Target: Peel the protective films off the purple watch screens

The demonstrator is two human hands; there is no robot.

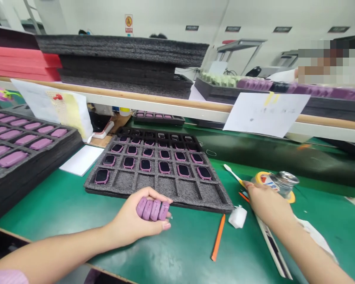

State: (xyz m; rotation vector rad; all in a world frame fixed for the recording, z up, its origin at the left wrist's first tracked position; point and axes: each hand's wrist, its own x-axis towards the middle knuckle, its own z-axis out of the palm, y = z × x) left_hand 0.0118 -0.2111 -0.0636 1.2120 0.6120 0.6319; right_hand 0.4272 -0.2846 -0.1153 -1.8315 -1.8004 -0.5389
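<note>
My left hand (142, 215) is closed around a row of several purple smartwatch cases (152, 210), held on edge side by side above the green table. Just behind it lies a dark grey foam tray (162, 185). Purple-rimmed watches with black faces (165, 167) sit in its rear pockets, and one is at the left of the front row. Over at the right, my right hand (266, 201) has its fingertips closed on the handle of a white-headed toothbrush (232, 172). Those fingers partly hide an orange stick and something bluish beneath.
An orange pry stick (218, 237) and a crumpled white wad (238, 217) lie before the tray. A metal-topped bottle (287, 179) and a roll of yellow tape (262, 175) stand beyond my right hand. Another foam tray of purple cases (32, 146) is at left; a shelf (154, 101) crosses behind.
</note>
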